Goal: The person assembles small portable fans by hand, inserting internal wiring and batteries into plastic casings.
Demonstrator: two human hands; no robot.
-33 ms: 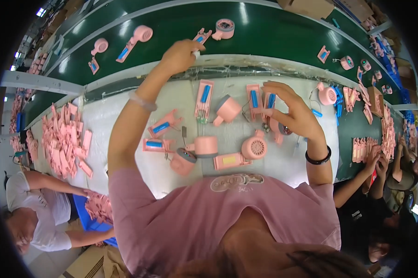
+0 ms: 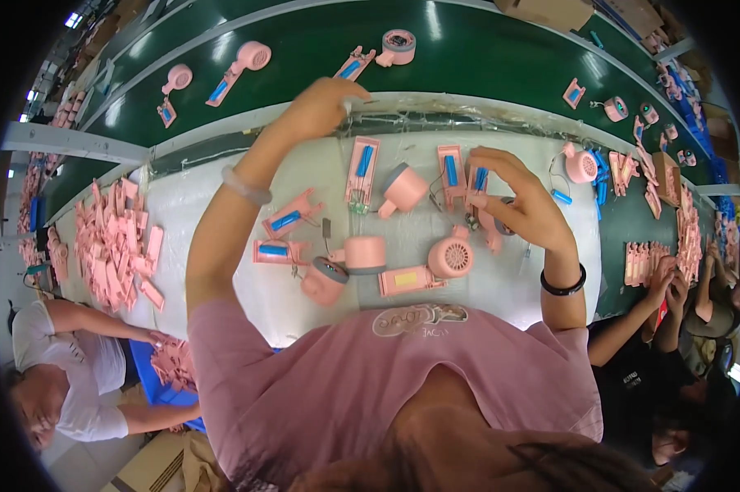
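My left hand is over the near edge of the green belt, index finger stretched out, with nothing seen in it. Just beyond its fingertips lies a pink handle shell with a blue battery, beside a round fan head. My right hand curls its thumb and fingers round a pink handle shell with a blue battery; a fan head, partly hidden, is under the palm. To its left are another battery-filled shell, a grey-rimmed fan head and a long open shell.
Nearer me lie several fan heads, one with a grille, and a shell with a yellow patch. A heap of pink shells is at left. Co-workers sit on both sides; the left one reaches into a blue bin.
My left hand has drawn back slightly toward me, away from the battery-filled shell on the belt. My right hand stays at its handle shell.
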